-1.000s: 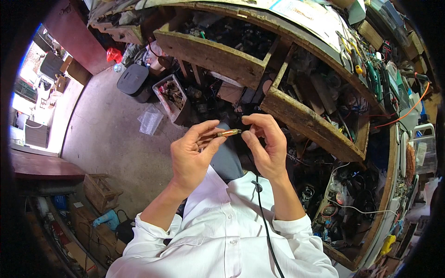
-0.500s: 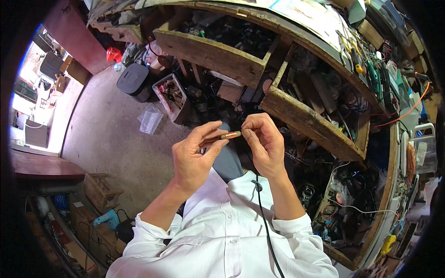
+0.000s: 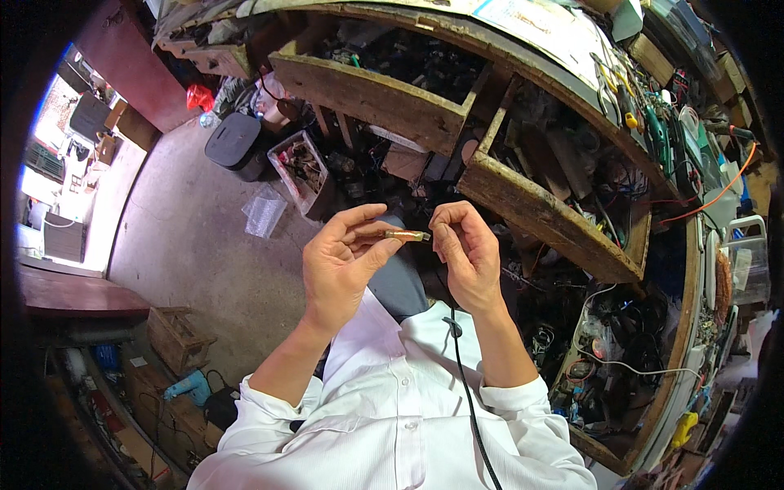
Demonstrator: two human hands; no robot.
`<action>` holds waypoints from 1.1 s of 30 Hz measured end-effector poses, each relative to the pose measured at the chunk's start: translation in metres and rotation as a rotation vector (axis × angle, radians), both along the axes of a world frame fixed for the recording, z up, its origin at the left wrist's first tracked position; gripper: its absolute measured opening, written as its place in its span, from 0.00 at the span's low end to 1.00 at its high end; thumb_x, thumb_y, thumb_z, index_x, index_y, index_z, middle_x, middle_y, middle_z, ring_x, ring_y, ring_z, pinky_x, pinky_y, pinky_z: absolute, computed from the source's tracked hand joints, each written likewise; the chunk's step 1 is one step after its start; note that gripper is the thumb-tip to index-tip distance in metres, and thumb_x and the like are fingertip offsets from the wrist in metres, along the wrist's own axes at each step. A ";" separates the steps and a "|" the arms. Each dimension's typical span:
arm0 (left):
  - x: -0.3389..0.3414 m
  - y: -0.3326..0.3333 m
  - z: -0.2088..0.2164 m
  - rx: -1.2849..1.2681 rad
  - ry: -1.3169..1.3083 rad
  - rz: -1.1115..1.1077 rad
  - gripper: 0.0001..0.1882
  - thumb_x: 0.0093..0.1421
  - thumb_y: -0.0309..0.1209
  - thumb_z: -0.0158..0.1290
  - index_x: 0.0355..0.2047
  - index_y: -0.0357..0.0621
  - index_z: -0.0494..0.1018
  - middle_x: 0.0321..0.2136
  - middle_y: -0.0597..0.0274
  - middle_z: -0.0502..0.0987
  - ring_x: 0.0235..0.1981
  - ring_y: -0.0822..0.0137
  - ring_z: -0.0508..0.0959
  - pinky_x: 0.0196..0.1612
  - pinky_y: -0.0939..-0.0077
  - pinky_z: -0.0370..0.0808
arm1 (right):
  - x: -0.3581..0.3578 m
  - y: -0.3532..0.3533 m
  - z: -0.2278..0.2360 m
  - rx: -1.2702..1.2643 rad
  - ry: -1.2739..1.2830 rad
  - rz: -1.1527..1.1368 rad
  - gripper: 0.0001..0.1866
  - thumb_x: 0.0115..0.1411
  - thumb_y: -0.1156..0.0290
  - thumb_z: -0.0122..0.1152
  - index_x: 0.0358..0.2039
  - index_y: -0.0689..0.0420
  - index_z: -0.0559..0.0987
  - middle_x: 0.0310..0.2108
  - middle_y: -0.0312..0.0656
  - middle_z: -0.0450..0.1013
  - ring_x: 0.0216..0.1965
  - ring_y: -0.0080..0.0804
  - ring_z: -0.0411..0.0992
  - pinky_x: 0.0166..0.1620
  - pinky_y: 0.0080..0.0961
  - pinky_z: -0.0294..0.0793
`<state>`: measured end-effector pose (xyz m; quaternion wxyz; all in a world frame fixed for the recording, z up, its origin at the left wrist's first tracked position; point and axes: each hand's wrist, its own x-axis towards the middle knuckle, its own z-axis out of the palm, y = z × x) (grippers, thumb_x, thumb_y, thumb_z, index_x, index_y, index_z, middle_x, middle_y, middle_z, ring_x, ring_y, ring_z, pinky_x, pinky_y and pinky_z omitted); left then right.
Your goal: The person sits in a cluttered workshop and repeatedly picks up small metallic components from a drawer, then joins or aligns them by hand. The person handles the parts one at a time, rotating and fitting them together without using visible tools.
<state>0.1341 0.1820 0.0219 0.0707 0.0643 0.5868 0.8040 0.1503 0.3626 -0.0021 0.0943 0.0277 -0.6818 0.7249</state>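
Left hand (image 3: 339,253) half-curled, its thumb pressed to the bent fingers, grips one end of a small, slim, gold-and-copper-coloured rod-shaped part (image 3: 406,235), held in mid-air above the lap, its dark tip pointing toward three o'clock. At that tip, just beside it, is the right hand (image 3: 471,260), its fingers bent in toward the thumb; whether it touches the part or has hold of anything, I cannot tell.

From the part, a black braided cord (image 3: 467,384) hangs over the white buttoned shirt (image 3: 367,437) at five o'clock. Clear crinkled plastic wrap (image 3: 265,211) lies on the grey concrete floor (image 3: 175,216) at nine, with a dark grey lidded bin (image 3: 233,143) farther out at ten. A small wooden stool (image 3: 178,339) stands at eight.

Worn wooden drawers are pulled out, one (image 3: 371,96) near twelve, another (image 3: 547,219) at three. Beyond, a white sheet (image 3: 563,45) covers the cluttered counter (image 3: 565,96) at one.
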 end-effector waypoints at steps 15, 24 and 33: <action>0.001 -0.002 -0.004 -0.217 0.105 -0.045 0.21 0.57 0.18 0.60 0.52 0.35 0.72 0.42 0.57 0.80 0.45 0.69 0.80 0.51 0.76 0.76 | 0.001 0.000 0.009 0.208 0.140 0.000 0.07 0.59 0.78 0.63 0.38 0.62 0.79 0.33 0.37 0.73 0.29 0.18 0.68 0.32 0.16 0.68; -0.001 0.003 -0.003 0.010 -0.030 -0.073 0.23 0.57 0.18 0.60 0.53 0.33 0.69 0.42 0.56 0.79 0.45 0.71 0.78 0.51 0.77 0.76 | 0.003 -0.008 0.006 0.157 0.079 0.026 0.05 0.57 0.79 0.67 0.33 0.64 0.79 0.30 0.38 0.75 0.28 0.19 0.72 0.31 0.15 0.71; -0.001 -0.001 -0.012 -0.059 -0.028 -0.143 0.23 0.58 0.18 0.59 0.54 0.31 0.69 0.42 0.55 0.78 0.44 0.71 0.79 0.50 0.78 0.77 | -0.001 -0.005 0.019 0.320 0.201 0.008 0.04 0.57 0.79 0.65 0.33 0.63 0.79 0.28 0.38 0.73 0.25 0.20 0.72 0.28 0.17 0.70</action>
